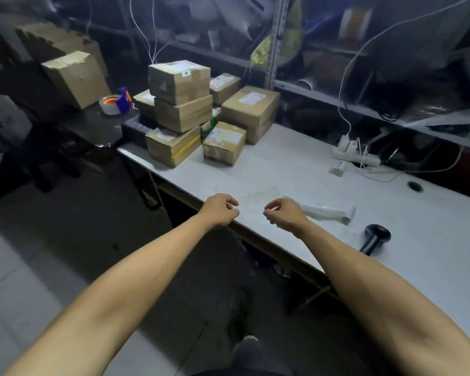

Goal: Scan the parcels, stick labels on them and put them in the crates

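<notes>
Parcels [185,109]: brown cardboard boxes piled at centre-top of frame, on the far left corner of the table; all taped closed, contents not visible.
Top of pile [179,80]: largest box of the stack, resting on a second box, that one on a flatter box with yellow tape at the table edge.
Small box [224,142]: just right of the flat one, white label on its top, apart from both hands.
Labelled box [251,113]: behind the small box, white label on top.
Crate [135,130]: dark ribbed edge left of the pile, mostly hidden by boxes; contents cannot tell.
Label strip [327,212]: white, curled, flat on the table just right of the right hand.
Scanner [375,238]: black handheld, lying at right of centre, near the right forearm.
Left hand [219,209]: at centre frame over the near table edge, fingers loosely curled, holding nothing.
Right hand [282,213]: beside it above the table, fingers curled inward, thumb near fingertips; nothing seen held.
Table [296,169]: pale grey top.
Tape dispenser [117,103]: upper left, on a dark surface, blue handle.
Power strip [354,156]: white, upper right, cables trailing.
Shelving [364,63]: cluttered, blurred, behind the table.
</notes>
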Motion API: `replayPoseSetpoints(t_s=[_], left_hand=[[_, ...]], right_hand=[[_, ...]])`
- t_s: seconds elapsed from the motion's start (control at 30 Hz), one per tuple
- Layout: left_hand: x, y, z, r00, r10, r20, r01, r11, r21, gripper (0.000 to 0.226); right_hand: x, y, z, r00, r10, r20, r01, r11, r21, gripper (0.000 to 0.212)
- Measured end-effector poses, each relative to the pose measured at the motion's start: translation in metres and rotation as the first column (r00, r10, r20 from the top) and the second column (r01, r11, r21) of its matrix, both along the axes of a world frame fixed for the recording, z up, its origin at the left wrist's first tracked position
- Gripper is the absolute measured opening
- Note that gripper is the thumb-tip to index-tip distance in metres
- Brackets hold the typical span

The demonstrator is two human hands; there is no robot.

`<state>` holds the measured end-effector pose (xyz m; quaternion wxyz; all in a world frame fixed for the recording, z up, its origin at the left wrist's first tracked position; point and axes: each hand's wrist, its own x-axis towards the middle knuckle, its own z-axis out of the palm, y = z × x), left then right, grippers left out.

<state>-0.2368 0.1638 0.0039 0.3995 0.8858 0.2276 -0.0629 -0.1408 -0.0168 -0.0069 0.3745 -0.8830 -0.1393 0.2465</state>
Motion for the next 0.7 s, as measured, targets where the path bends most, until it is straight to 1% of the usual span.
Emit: replayPoseSetpoints(t_s=[0.17,0.33,0.4,0.47,0.5,0.53,0.6,0.63,0.67,0.7], left_hand=[[0.09,0.061,-0.017,0.997,0.066,-0.028,-0.068,0.997,-0.044,0.038],[0.176,0.122,-0.016,0.986,0.146,-0.083,-0.15,0.987,-0.049,0.049],[0.207,0.145,-0.017,0.974,0.213,-0.079,-0.218,0.974,-0.064,0.056],[0.234,0.165,-0.018,0.945,0.317,-0.08,-0.324,0.939,-0.114,0.076],[0.246,0.172,-0.019,0.93,0.355,-0.094,-0.364,0.924,-0.113,0.085],[0.259,0.179,-0.02,0.917,0.383,-0.115,-0.394,0.914,-0.099,0.091],[0.278,0.191,-0.028,0.885,0.437,-0.158,-0.454,0.886,-0.094,0.102],[0.286,0.197,-0.032,0.867,0.464,-0.183,-0.489,0.863,-0.125,0.105],[0.291,0.201,-0.037,0.855,0.478,-0.2,-0.512,0.84,-0.179,0.103],[0.295,0.205,-0.042,0.847,0.481,-0.228,-0.527,0.816,-0.237,0.095]], right_hand=[[0.085,0.059,-0.02,0.998,-0.023,-0.064,0.026,0.999,0.047,0.012],[0.17,0.123,-0.027,0.988,-0.022,-0.153,0.036,0.995,0.09,0.014],[0.199,0.145,-0.029,0.978,0.013,-0.206,0.009,0.994,0.107,0.027],[0.22,0.163,-0.027,0.956,0.072,-0.285,-0.042,0.993,0.108,0.054],[0.228,0.171,-0.026,0.94,0.094,-0.327,-0.06,0.992,0.114,0.065],[0.235,0.18,-0.024,0.922,0.108,-0.371,-0.061,0.989,0.136,0.071],[0.242,0.194,-0.018,0.881,0.121,-0.457,-0.021,0.976,0.217,0.074],[0.245,0.201,-0.016,0.859,0.12,-0.497,0.014,0.966,0.258,0.074],[0.248,0.205,-0.017,0.839,0.12,-0.531,0.052,0.954,0.297,0.074],[0.254,0.209,-0.019,0.818,0.122,-0.563,0.083,0.942,0.324,0.075]])
